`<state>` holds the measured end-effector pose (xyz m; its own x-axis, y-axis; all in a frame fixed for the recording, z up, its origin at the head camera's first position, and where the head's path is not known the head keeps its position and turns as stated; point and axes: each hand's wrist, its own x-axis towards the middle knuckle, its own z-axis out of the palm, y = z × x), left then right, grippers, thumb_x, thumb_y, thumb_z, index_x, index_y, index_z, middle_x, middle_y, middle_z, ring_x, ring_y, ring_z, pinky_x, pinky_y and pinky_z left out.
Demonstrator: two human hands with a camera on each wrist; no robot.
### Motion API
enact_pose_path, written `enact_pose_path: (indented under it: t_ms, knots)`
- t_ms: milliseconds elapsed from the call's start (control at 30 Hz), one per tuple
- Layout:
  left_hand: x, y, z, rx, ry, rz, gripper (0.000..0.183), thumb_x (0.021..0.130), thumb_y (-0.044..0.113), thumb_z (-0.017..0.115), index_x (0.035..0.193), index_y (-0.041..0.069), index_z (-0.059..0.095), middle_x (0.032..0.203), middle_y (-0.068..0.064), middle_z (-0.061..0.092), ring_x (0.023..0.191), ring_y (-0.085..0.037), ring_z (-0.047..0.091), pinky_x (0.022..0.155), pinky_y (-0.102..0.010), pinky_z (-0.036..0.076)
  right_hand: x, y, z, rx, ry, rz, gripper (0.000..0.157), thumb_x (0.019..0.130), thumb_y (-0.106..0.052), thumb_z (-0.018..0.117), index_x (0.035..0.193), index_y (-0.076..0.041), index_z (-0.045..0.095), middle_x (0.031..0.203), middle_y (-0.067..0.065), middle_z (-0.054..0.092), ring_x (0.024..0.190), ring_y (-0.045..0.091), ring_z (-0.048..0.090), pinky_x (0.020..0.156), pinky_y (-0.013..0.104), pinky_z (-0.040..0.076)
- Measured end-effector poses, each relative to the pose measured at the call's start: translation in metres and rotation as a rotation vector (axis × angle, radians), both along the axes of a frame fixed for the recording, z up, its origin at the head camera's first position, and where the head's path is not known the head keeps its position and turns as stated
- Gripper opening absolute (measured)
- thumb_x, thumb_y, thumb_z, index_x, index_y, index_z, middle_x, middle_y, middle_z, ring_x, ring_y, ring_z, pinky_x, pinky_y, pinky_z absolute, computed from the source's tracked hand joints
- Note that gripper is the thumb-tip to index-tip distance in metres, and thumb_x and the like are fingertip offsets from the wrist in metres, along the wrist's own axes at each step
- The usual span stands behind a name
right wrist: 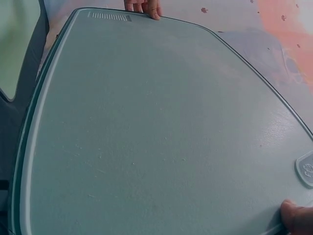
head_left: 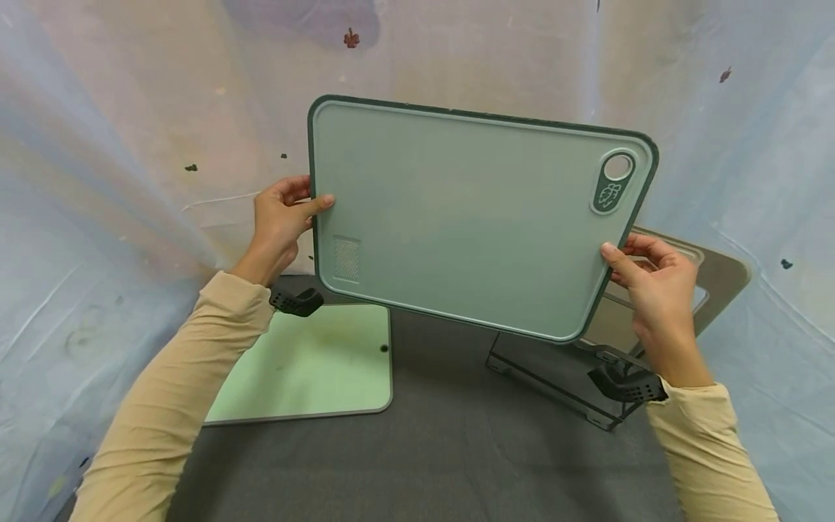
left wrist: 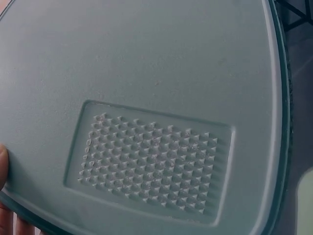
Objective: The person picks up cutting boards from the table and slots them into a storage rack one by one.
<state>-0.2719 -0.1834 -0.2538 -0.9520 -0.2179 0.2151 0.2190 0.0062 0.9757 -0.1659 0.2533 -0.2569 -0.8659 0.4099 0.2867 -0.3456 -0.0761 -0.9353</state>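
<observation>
A grey-green cutting board (head_left: 457, 217) with a dark green rim is held up in the air, tilted down to the right. My left hand (head_left: 280, 221) pinches its left edge, thumb on the front face and fingers behind. At the opposite edge my right hand (head_left: 659, 283) pinches it the same way, below the oval handle hole (head_left: 617, 167). A rough grating patch (left wrist: 149, 164) fills much of the left wrist view, near the board's corner. In the right wrist view, the board's face (right wrist: 156, 127) spreads between both hands.
On the dark grey cloth (head_left: 443, 428) at the left lies a light green board (head_left: 326, 362), partly behind my left arm. A black wire rack (head_left: 554, 384) stands at the right, with a beige board (head_left: 724, 279) in it. A pale curtain (head_left: 163, 109) hangs behind.
</observation>
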Motion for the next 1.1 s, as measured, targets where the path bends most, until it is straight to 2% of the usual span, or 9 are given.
enact_pose_path:
  t_ms: [300, 533, 800, 1100]
  knots:
    - [-0.01, 0.018, 0.009, 0.046, 0.032, -0.003, 0.038, 0.078, 0.009, 0.082, 0.114, 0.008, 0.068, 0.102, -0.003, 0.063, 0.09, -0.015, 0.057, 0.075, -0.035, 0.044, 0.004, 0.009, 0.012, 0.02, 0.023, -0.088, 0.021, 0.072, -0.002, 0.085, 0.087, -0.001, 0.069, 0.082, 0.005, 0.061, 0.065, 0.011, 0.061, 0.054, 0.018, 0.051]
    - [-0.018, 0.034, 0.013, 0.063, 0.068, -0.015, 0.037, 0.079, 0.007, 0.082, 0.114, 0.006, 0.068, 0.102, -0.004, 0.064, 0.086, -0.014, 0.058, 0.07, -0.031, 0.046, 0.007, 0.019, 0.021, -0.046, 0.053, -0.101, 0.022, 0.07, 0.002, 0.085, 0.086, 0.0, 0.07, 0.081, 0.005, 0.062, 0.065, 0.011, 0.062, 0.053, 0.018, 0.05]
    - [-0.028, 0.052, 0.019, 0.091, 0.092, -0.023, 0.037, 0.078, 0.005, 0.082, 0.113, 0.005, 0.069, 0.1, -0.004, 0.064, 0.081, -0.013, 0.057, 0.065, -0.028, 0.043, 0.008, 0.031, 0.029, -0.069, 0.07, -0.128, 0.024, 0.068, 0.004, 0.085, 0.087, 0.001, 0.071, 0.081, 0.005, 0.063, 0.064, 0.012, 0.062, 0.051, 0.019, 0.05]
    - [-0.037, 0.077, 0.021, 0.113, 0.121, -0.047, 0.037, 0.078, 0.004, 0.081, 0.113, 0.004, 0.068, 0.099, -0.006, 0.065, 0.079, -0.014, 0.06, 0.066, -0.028, 0.046, 0.012, 0.047, 0.034, -0.112, 0.066, -0.162, 0.031, 0.065, 0.003, 0.088, 0.09, 0.003, 0.07, 0.083, 0.007, 0.061, 0.058, 0.012, 0.061, 0.049, 0.019, 0.049]
